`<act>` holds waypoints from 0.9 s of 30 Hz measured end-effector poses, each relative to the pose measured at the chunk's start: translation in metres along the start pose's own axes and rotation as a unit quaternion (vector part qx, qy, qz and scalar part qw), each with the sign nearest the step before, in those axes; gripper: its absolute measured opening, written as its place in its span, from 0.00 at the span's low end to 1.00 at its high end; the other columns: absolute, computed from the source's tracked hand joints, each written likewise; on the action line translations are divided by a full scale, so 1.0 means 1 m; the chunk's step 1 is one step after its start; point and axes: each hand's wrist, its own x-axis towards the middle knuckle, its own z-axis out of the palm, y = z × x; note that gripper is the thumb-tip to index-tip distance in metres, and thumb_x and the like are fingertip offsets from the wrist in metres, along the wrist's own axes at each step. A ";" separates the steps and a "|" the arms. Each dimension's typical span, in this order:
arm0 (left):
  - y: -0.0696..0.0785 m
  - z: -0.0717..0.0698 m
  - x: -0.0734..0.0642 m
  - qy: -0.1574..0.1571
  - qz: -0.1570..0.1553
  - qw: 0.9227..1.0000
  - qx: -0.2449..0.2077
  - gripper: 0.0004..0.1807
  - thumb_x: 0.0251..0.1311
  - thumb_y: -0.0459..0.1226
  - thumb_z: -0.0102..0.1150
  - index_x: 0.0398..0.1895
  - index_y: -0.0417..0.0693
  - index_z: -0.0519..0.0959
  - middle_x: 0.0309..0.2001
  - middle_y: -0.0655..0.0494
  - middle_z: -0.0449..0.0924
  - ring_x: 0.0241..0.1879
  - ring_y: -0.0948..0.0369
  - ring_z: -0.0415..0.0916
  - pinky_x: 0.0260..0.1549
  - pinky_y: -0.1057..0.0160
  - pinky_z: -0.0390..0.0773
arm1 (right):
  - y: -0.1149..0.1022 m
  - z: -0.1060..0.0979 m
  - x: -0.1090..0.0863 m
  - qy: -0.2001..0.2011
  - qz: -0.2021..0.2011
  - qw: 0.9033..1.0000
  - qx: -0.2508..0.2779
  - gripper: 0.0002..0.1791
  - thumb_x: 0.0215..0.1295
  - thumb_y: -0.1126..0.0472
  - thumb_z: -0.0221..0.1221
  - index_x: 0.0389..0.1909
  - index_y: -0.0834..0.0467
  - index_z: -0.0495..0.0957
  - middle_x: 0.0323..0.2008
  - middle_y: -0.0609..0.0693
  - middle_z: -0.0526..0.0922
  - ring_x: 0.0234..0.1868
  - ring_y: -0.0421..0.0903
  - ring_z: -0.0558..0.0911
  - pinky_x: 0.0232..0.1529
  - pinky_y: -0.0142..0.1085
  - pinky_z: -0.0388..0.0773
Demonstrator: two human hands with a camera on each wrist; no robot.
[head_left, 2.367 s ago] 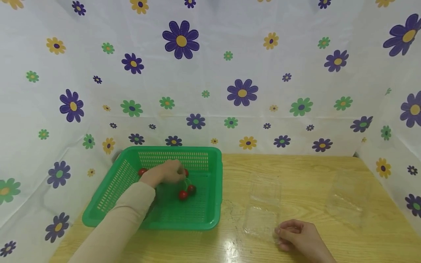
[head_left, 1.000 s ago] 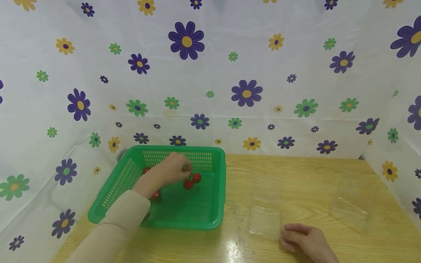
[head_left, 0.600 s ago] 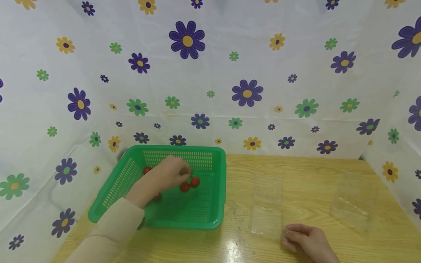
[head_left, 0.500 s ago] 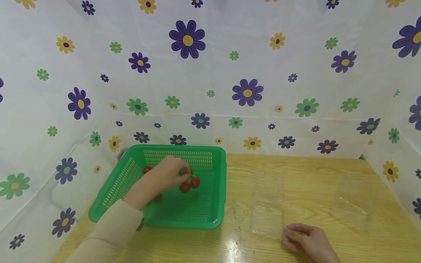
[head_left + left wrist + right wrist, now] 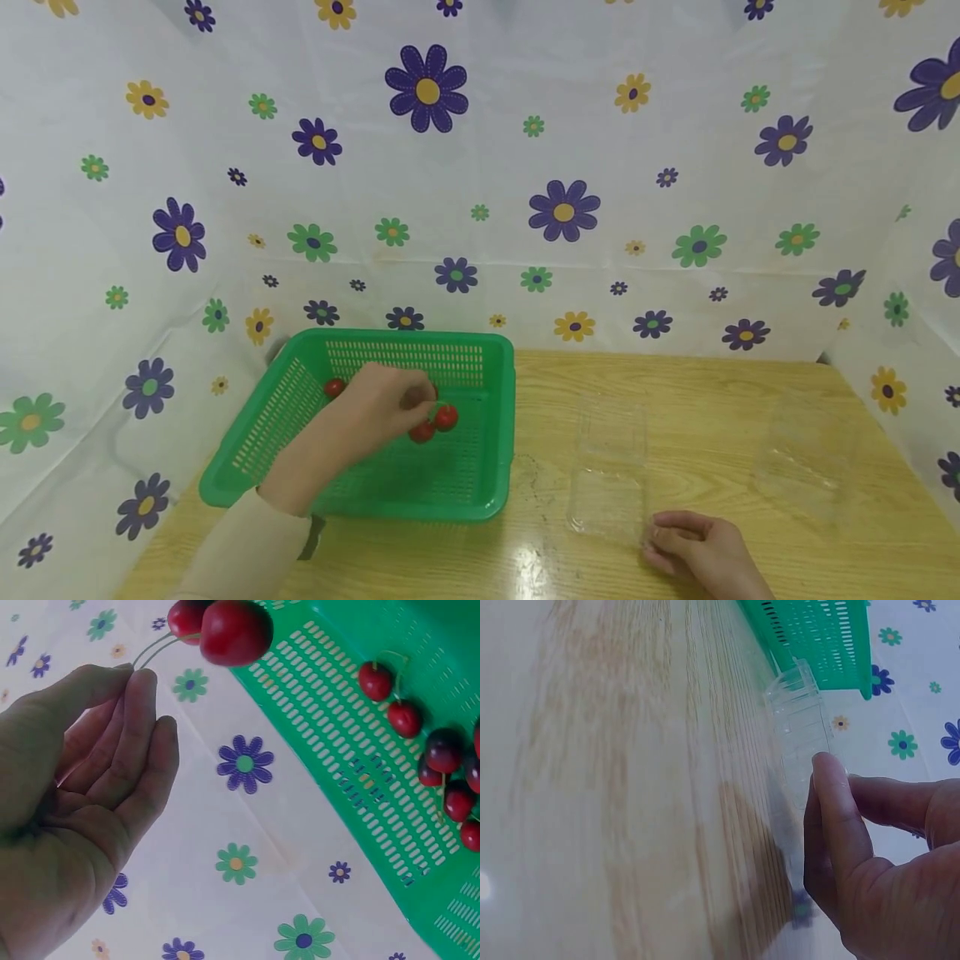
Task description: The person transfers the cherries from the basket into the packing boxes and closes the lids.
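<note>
Over the green basket [image 5: 480, 454], my left hand [image 5: 363, 417] pinches the thin green stems of a pair of red cherries [image 5: 446, 417] between thumb and fingertips. The left wrist view shows the held cherries [image 5: 236, 631] hanging beyond the fingertips, partly cut off by the frame edge. More cherries [image 5: 442, 750], dark red and stemmed, lie in the basket; in the head view my hand and arm hide most of them. At the table's front, my right hand [image 5: 701, 546] pinches the near right edge of a clear plastic box [image 5: 607, 500], its thumb and fingers closed on the rim [image 5: 801, 720].
A second clear plastic container [image 5: 806, 458] stands farther right on the wooden table [image 5: 712, 417]. Behind and at both sides hangs a white flowered sheet [image 5: 480, 158]. The basket's raised walls stand left of the boxes.
The pair of cherries hung lower in the basket at first, then rose and now sits slightly lower again. My left wrist has swung a little toward me. The right hand stays at the box edge.
</note>
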 end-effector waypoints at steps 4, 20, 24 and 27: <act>0.009 0.001 -0.005 0.010 0.014 1.000 -0.017 0.03 0.63 0.31 0.65 0.33 0.46 0.86 0.30 0.61 0.87 0.30 0.70 0.79 0.33 0.70 0.81 | 0.000 0.000 0.000 0.000 -0.001 1.000 0.003 0.20 0.67 0.75 0.61 0.58 0.79 0.72 0.36 0.56 0.86 0.35 0.47 0.89 0.42 0.37 0.88; 0.037 0.017 -0.012 0.058 0.092 0.992 -0.069 0.03 0.64 0.32 0.66 0.36 0.49 0.87 0.31 0.63 0.87 0.32 0.73 0.80 0.37 0.70 0.83 | 0.005 -0.005 0.001 -0.011 -0.003 1.000 -0.004 0.23 0.65 0.71 0.64 0.58 0.77 0.73 0.36 0.55 0.88 0.35 0.48 0.90 0.41 0.35 0.88; 0.043 0.020 -0.012 0.073 0.106 0.989 -0.072 0.03 0.63 0.31 0.66 0.35 0.49 0.87 0.31 0.63 0.87 0.32 0.72 0.81 0.37 0.70 0.84 | 0.005 -0.003 0.001 0.000 -0.005 1.000 0.002 0.21 0.65 0.72 0.64 0.57 0.77 0.74 0.35 0.55 0.88 0.35 0.48 0.90 0.41 0.35 0.88; 0.048 0.023 -0.012 0.084 0.118 0.986 -0.077 0.04 0.62 0.30 0.67 0.35 0.48 0.86 0.32 0.62 0.87 0.33 0.71 0.82 0.37 0.69 0.85 | 0.004 -0.001 0.001 0.008 -0.005 1.000 0.007 0.20 0.65 0.73 0.63 0.56 0.77 0.75 0.34 0.55 0.88 0.35 0.48 0.90 0.40 0.35 0.88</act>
